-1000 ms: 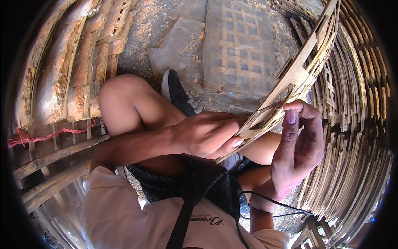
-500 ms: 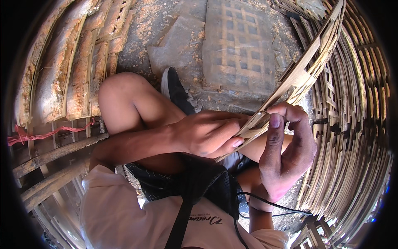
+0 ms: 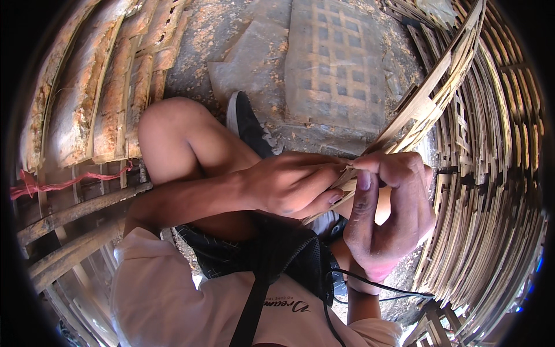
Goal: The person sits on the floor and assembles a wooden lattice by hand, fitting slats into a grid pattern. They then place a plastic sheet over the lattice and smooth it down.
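A woven bamboo panel [image 3: 425, 110], seen nearly edge-on, slants from my lap up to the far right. My left hand [image 3: 300, 182] grips its near end, with the fingers wrapped over the edge. My right hand [image 3: 393, 211] is closed in a pinch, its thumb and forefinger meeting on a thin bamboo strip at the panel's edge, close beside the left fingertips. Part of the panel is hidden behind both hands.
Tall stacks of bamboo panels [image 3: 474, 243] stand along my right. To the left are slatted bamboo frames [image 3: 87, 92] with a pink tie [image 3: 69, 188]. A latticed sheet [image 3: 335, 69] lies on the dusty floor ahead. A black cord [image 3: 393, 289] runs by my right forearm.
My right hand has moved left along the panel's edge, toward the left fingertips. My left hand keeps its grip almost in place.
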`<state>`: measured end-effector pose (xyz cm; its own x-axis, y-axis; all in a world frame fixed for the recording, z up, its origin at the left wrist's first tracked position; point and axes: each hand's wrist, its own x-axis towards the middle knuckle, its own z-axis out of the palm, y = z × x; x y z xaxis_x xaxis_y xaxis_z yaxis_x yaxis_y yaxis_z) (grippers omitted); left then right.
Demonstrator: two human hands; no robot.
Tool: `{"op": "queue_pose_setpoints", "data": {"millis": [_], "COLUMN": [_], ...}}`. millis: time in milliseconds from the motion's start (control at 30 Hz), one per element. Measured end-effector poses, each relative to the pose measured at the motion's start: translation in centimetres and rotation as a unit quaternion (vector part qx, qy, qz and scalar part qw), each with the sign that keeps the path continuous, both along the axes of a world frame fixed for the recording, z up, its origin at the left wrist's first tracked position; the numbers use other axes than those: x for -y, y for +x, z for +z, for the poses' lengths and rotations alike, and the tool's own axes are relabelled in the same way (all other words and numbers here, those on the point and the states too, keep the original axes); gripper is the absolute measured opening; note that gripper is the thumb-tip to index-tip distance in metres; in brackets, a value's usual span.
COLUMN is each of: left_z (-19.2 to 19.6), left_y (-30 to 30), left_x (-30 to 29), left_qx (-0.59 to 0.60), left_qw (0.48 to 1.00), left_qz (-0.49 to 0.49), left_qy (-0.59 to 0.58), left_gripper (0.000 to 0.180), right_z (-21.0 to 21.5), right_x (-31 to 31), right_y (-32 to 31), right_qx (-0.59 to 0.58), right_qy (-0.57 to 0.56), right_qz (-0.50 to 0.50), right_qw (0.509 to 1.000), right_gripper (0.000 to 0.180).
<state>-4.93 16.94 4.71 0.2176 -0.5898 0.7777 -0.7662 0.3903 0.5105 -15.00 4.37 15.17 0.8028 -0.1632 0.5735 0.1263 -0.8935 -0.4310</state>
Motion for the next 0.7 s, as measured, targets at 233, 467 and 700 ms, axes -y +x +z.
{"op": "queue_pose_setpoints", "data": {"millis": [233,467,700], "left_z": [-0.18,-0.03,0.03], "left_y": [-0.12,-0.07,0.07], "left_x": [0.04,-0.05,-0.01], "left_qx": [0.005,0.001,-0.003], "left_qw": [1.000,1.000,1.000], "left_qz": [0.014,0.017,0.017], "left_qy": [0.002,-0.008,-0.009], "left_gripper": [0.016,0.016,0.017], "right_z": [0.15,-0.07,-0.32], "right_x": [-0.11,-0.33,0.13], "right_y": [0.17,0.14,0.05], "right_qx": [0.021,0.066,0.026], "right_qy": [-0.081,-0.024,-0.024], "right_qz": [-0.086,-0.082,0.000], "right_qw": [0.993,0.994,0.999], "right_gripper": [0.004,0.003,0.003]}}
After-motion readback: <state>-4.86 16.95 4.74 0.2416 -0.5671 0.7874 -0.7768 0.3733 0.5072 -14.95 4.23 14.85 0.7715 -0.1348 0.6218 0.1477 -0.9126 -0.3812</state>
